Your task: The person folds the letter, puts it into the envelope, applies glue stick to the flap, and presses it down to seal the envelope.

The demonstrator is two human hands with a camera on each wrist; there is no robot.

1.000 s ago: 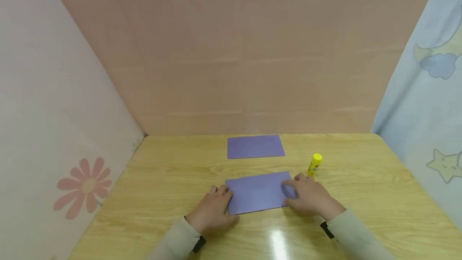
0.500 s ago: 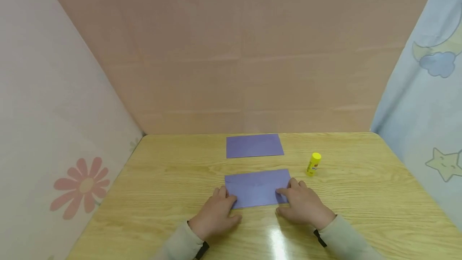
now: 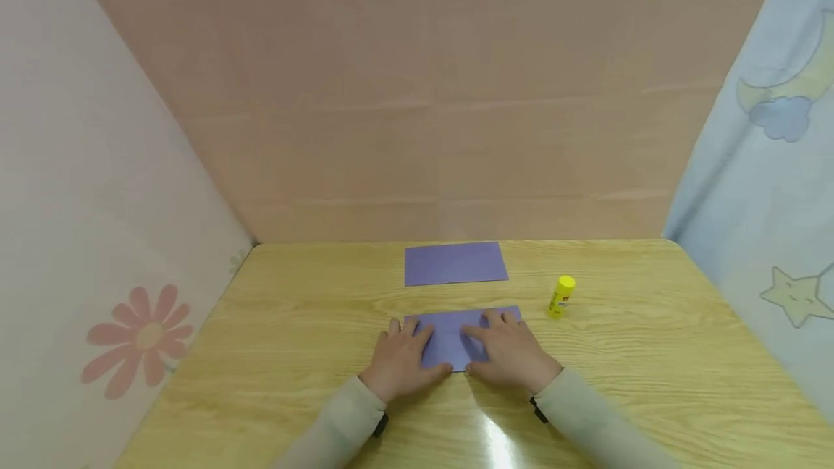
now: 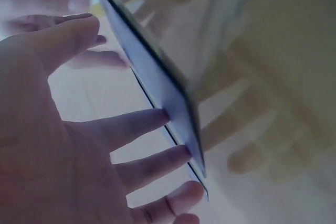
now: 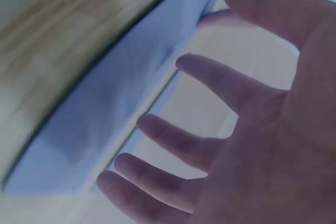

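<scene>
A purple rectangular sheet of paper (image 3: 448,342), seemingly folded, lies on the near middle of the table. My left hand (image 3: 404,364) rests on its left part, fingers spread and thumb near the front edge. On its right part lies my right hand (image 3: 511,355), fingers also spread, thumb close to the left thumb. In the left wrist view the paper (image 4: 152,72) shows edge-on past the fingertips. The right wrist view shows the straight, parted fingers of the right hand (image 5: 247,108) over the paper (image 5: 115,87). Neither hand grips it.
A second purple sheet (image 3: 456,264) lies flat near the table's back edge. To the right of the near paper a yellow glue stick (image 3: 561,297) stands upright. Cloth hangings surround the wooden table (image 3: 313,310) at the back and sides.
My right hand has moved left from the paper's right edge onto its surface. My left hand has slid slightly forward and right onto the paper. Second sheet and glue stick stay put.
</scene>
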